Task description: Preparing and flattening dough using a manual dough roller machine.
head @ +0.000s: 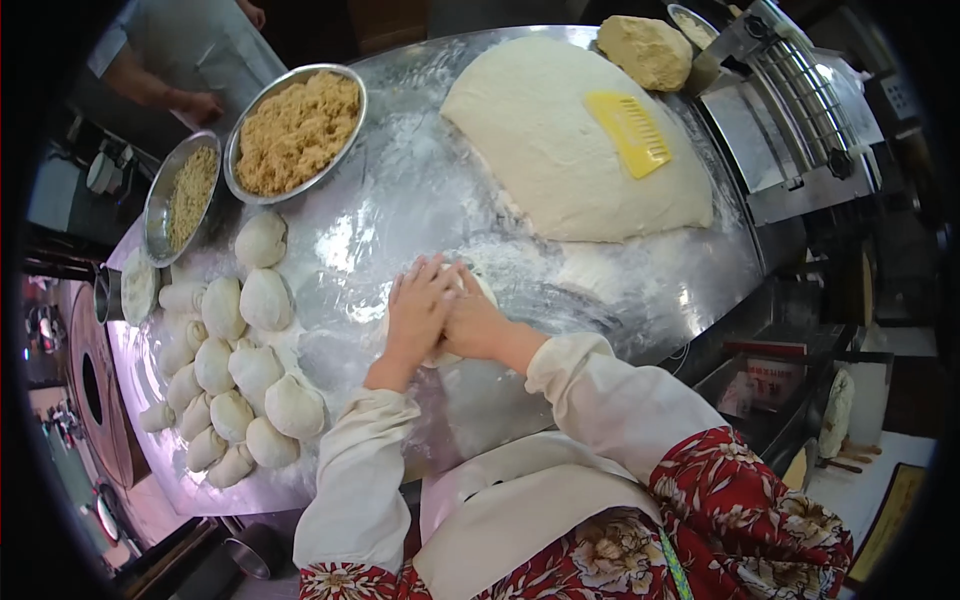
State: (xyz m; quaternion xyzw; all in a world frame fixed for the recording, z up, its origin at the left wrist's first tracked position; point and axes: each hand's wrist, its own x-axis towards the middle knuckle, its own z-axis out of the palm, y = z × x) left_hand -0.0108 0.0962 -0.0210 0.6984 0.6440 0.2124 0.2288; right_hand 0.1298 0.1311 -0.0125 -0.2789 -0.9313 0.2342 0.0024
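Both of my hands press flat on a small piece of white dough on the floured metal table, near its front edge. My left hand (pixel 417 315) lies on the left side, its fingers pointing away from me. My right hand (pixel 478 321) meets it and partly goes under it. Only rims of the dough piece (pixel 486 291) show beyond the right fingers and below the palms; the rest is hidden. To the left, several filled-looking dough balls (pixel 294 406) and smaller rolled dough pieces (pixel 182 297) sit in a loose cluster.
A large dough sheet (pixel 540 150) bears a yellow plastic scraper (pixel 628 133). Behind it are a yellowish dough lump (pixel 646 52) and a roller machine (pixel 795 112). Far left stand a bowl of crumbly filling (pixel 300 131) and a bowl of chopped grains (pixel 191 195). Another person's hand (pixel 201 109) is beyond.
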